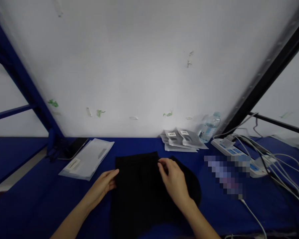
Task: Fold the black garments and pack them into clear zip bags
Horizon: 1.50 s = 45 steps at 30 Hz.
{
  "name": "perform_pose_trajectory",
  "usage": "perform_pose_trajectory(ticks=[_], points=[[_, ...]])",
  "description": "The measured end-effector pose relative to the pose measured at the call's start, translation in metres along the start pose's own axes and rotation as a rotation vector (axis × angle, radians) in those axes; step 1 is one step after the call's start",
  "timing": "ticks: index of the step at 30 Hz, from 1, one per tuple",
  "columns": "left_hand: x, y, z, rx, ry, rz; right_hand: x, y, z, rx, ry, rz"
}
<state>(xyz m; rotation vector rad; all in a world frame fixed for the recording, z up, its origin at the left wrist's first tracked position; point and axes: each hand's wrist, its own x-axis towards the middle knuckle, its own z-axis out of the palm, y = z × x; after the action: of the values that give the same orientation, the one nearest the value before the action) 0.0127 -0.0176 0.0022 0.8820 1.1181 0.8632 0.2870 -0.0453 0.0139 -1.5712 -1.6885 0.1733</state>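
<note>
A black cloth garment (137,189) lies spread in front of me, its straight upper edge facing the wall. Its exact kind is hard to make out in the dark fabric. My left hand (105,182) is at its upper left edge, with the thumb on the cloth and the fingers curled at the side. Near the top right, my right hand (173,177) pinches the fabric between thumb and index finger. Beyond that hand, a loose part of the cloth bulges out to the right.
Flat plastic packets (89,159) lie at left beside a dark phone (77,146). More labelled packets (183,139) and a water bottle (210,127) stand by the wall (139,66). At right are a power strip (235,152), cables and a blurred-out object (224,176) on the blue table (40,205).
</note>
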Motion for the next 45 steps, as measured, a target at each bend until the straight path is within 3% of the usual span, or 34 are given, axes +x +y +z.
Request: perform_pose_trajectory(ticks=[2, 4, 6, 8, 13, 16, 20, 24, 26, 29, 33, 37, 39, 41, 43, 45], points=[[-0.001, 0.000, 0.000, -0.009, 0.001, -0.001, 0.004, 0.013, -0.006, -0.059, -0.031, 0.180], [-0.001, 0.001, 0.000, -0.016, -0.027, 0.007, 0.007, 0.022, -0.008, -0.018, -0.169, 0.292], [-0.001, 0.001, 0.000, -0.034, -0.079, 0.018, 0.009, 0.026, -0.009, 0.064, -0.252, 0.315], [-0.001, 0.001, 0.000, -0.064, -0.103, 0.022, 0.012, 0.030, -0.010, 0.082, -0.230, 0.322], [-0.002, 0.004, 0.004, -0.113, -0.022, 0.006, 0.021, 0.038, -0.018, -0.118, -0.279, 0.374], [-0.003, 0.006, 0.006, -0.110, -0.007, -0.003, 0.025, 0.024, -0.020, -0.203, -0.225, 0.280], [-0.003, 0.005, 0.006, -0.117, -0.006, 0.000, 0.016, -0.029, -0.008, -0.231, -0.095, 0.090], [0.001, 0.000, 0.002, -0.137, 0.015, 0.000, -0.021, -0.077, 0.020, -0.116, -0.237, -0.199], [0.002, -0.004, 0.000, -0.125, 0.016, -0.003, -0.044, -0.086, 0.033, -0.080, -0.332, -0.341], [0.003, -0.006, -0.002, -0.072, -0.006, 0.001, -0.069, -0.086, 0.049, -0.059, -0.433, -0.389], [0.000, -0.001, -0.001, 0.090, -0.075, 0.033, -0.079, -0.083, 0.062, -0.050, -0.485, -0.325], [-0.004, 0.006, 0.001, 0.272, -0.166, 0.125, -0.071, -0.077, 0.052, 0.082, -0.464, -0.288], [-0.005, 0.007, 0.001, 0.286, -0.197, 0.174, -0.060, -0.066, 0.042, 0.164, -0.354, -0.168], [-0.006, 0.004, 0.001, 0.261, -0.196, 0.179, -0.048, -0.051, 0.033, 0.199, -0.211, 0.045], [-0.007, -0.001, 0.004, 0.217, -0.184, 0.173, -0.037, -0.038, 0.028, 0.249, -0.200, 0.231], [-0.009, -0.005, 0.010, 0.186, -0.172, 0.169, -0.030, -0.032, 0.025, 0.380, -0.283, 0.323]])
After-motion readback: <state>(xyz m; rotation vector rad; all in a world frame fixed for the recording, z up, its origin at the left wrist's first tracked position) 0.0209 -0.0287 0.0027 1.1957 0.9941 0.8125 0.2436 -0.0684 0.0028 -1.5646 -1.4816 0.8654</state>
